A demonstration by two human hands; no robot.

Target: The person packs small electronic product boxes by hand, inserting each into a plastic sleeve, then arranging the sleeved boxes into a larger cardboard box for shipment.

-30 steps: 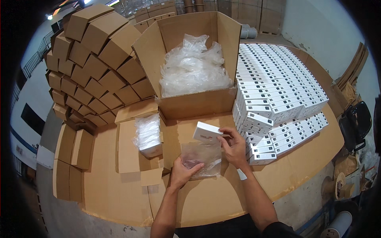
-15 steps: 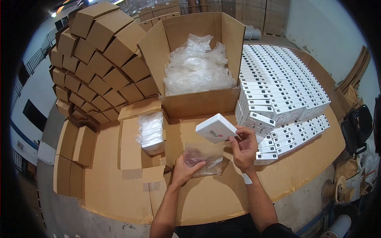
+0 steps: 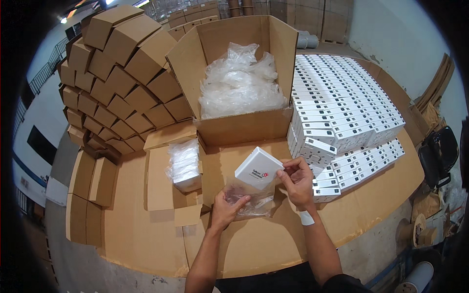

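My left hand (image 3: 228, 209) grips a clear plastic bag (image 3: 261, 199) by its left side, thumb on top. A flat white box (image 3: 256, 168) with small red and dark print is pinched at its right corner by my right hand (image 3: 297, 183). The box tilts over the bag, its lower edge at the bag's mouth; I cannot tell how far inside it is. A white strip is stuck on my right wrist. Left of my hands, an open brown carton (image 3: 166, 183) holds a row of white boxes in clear bags (image 3: 185, 166).
Behind my hands stands a large open carton (image 3: 244, 128) heaped with clear plastic bags (image 3: 242, 83). Stacked white boxes (image 3: 347, 105) cover the right side of the cardboard-topped table (image 3: 141, 229). Brown cartons (image 3: 122, 80) are piled high at the left.
My right hand has brought the white box down and slightly left, and its lower edge now meets the bag. The left hand keeps its grip on the bag, nearly still.
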